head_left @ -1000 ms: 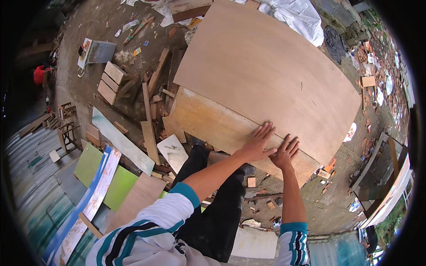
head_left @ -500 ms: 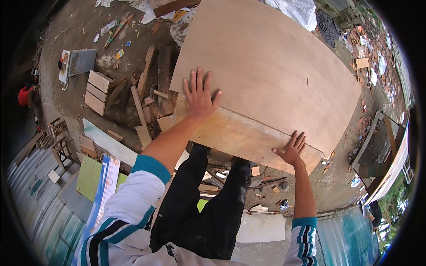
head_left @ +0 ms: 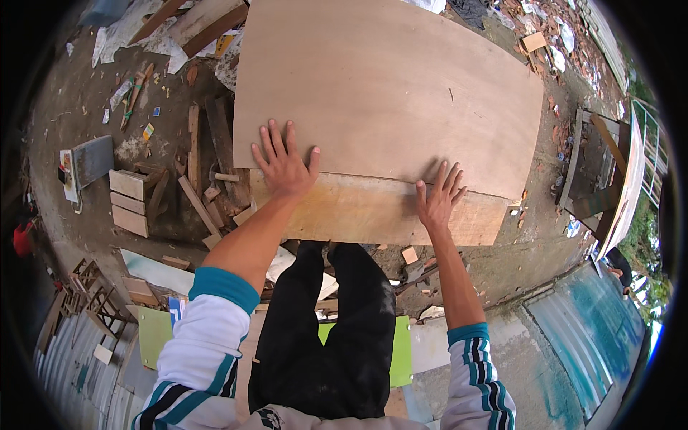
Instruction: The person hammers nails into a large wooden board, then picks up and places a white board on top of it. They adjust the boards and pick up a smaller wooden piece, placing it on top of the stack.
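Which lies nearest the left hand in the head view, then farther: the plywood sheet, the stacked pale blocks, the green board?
1. Plywood sheet: under the left hand, touched.
2. Stacked pale blocks: on the ground to its left.
3. Green board: farthest, near the left sleeve.

Two plywood sheets lie stacked: one large upper sheet (head_left: 387, 93) and one paler lower sheet (head_left: 373, 211) showing along its near edge. Two hands rest on them, the left hand (head_left: 283, 161) and the right hand (head_left: 438, 197). Left of the sheets sit three pale wooden blocks (head_left: 129, 203) and one grey board (head_left: 92, 161)
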A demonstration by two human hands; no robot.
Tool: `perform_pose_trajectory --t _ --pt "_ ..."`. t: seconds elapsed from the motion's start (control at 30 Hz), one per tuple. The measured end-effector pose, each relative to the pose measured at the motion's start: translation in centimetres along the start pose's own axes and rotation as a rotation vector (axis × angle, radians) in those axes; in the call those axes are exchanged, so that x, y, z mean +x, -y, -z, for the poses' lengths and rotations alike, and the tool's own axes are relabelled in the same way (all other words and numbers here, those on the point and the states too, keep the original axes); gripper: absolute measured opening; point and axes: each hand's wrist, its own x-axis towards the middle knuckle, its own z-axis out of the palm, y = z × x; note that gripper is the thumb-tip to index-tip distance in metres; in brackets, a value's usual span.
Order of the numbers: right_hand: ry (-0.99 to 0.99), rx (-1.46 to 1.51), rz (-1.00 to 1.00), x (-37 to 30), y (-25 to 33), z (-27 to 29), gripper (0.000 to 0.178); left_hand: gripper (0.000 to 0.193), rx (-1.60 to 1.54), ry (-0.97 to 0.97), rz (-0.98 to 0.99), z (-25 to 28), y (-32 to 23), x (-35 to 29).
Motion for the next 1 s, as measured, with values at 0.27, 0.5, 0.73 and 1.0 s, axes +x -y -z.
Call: perform_pose_trajectory --t 0.27,0.5,0.73,1.0 --pt "-0.086 0.057 0.023 4.0 8.9 -2.1 0.087 0.079 -0.035 -0.067 -0.041 -0.2 0.5 -0.5" --pt "-0.100 0.060 0.025 4.0 9.3 -2.3 0.083 0.078 -0.050 -0.081 -0.051 -0.1 0.5 -0.5" --pt "-0.109 0.086 0.034 4.1 8.9 -2.5 0.084 0.078 -0.068 -0.120 -0.051 -0.2 0.3 -0.7" --pt "-0.137 0.078 0.294 3.2 9.4 -2.9 0.068 0.080 -0.044 -0.047 -0.010 -0.2 0.5 -0.5"
